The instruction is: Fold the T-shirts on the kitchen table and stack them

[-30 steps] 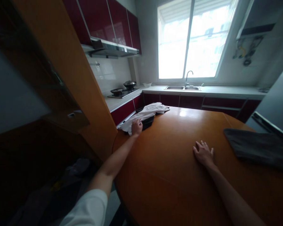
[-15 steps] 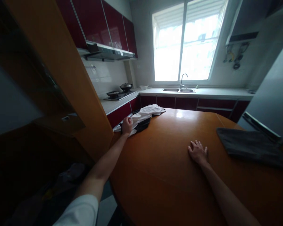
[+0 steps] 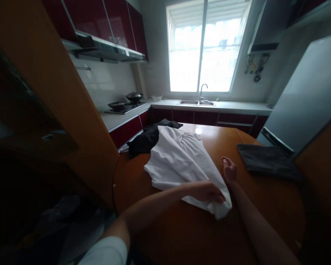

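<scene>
A white garment [image 3: 179, 156] lies stretched and wrinkled across the wooden table [image 3: 165, 232]. Its near right end is bunched in my left hand [image 3: 206, 191], which is closed on the cloth. Just right of the garment, my right hand [image 3: 230, 170] has its fingers loosely bent and apart, with nothing in it. Behind the white cloth, at the table's far left edge, a crumpled pile of black clothing [image 3: 145, 141] shows in part. A folded dark grey cloth [image 3: 264, 160] rests on the right side of the table, apart from my right hand.
A wooden partition [image 3: 79, 147] rises close to the table's left edge. Beyond the table, the counter [image 3: 228, 106] carries a sink [image 3: 189, 102] and a stove with two pans [image 3: 134, 96]. On the right stands a fridge [image 3: 303, 88].
My left hand has pulled the white garment from the pile toward me and right, spreading it over the table. My right hand has turned and lifted from its flat rest.
</scene>
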Demonstrator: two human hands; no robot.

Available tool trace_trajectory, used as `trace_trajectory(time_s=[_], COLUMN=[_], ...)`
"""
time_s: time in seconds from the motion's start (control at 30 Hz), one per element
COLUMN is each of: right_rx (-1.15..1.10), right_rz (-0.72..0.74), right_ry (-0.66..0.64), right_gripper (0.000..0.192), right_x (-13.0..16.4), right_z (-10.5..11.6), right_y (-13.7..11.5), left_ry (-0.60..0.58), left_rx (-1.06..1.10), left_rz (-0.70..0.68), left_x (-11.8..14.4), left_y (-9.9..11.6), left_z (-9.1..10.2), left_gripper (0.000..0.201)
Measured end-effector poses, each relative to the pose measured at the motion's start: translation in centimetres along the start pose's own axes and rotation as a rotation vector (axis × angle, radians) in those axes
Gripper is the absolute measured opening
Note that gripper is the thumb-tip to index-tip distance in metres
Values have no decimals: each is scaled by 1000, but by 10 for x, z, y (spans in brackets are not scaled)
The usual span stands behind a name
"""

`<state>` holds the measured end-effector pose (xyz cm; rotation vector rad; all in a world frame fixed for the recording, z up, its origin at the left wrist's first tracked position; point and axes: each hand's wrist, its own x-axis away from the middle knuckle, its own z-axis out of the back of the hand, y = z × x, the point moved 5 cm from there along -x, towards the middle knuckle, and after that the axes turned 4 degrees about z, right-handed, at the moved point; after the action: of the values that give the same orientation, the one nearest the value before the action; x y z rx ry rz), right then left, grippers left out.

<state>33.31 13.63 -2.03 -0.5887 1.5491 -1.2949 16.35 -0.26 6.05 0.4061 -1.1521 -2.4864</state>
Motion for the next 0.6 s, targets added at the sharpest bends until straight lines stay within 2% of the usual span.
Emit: trace_trajectory(time_s=[0.03,0.07,0.17,0.23,0.27,0.37,0.43,0.5,0.6], right_rx=[-6,5,130,291,392,731,936,1064,1131], right_rz=[2,12,129,252,304,346,313,281,260], right_ry=[2,-20,-192,-337,-402,-561,-637,-670,-676], right_gripper=[51,49,41,37,37,41,39,33,27], right_x=[-1,-1,5,15,20,34,41,48,60], right_z=[3,3,-7,-18,-24,-38,-41,-39,-27], right_y=[0,-1,-11,-22,-27,-41,-51,-62,-76], left_ry=[-31,23,446,607,637,562,512,441,313], left_rx=[11,-6,-199,-429,-537,-767,-822,-857,-871], left_rz=[8,37,215,395,509,799,872,910,963], left_x=[3,8,38,68,84,126,144,156,170], left_y=[-2,-8,-43,-73,-88,-125,-132,-126,-103], left_z=[2,12,71,104,116,128,123,112,95], left_gripper=[25,26,26,28,32,46,50,52,52])
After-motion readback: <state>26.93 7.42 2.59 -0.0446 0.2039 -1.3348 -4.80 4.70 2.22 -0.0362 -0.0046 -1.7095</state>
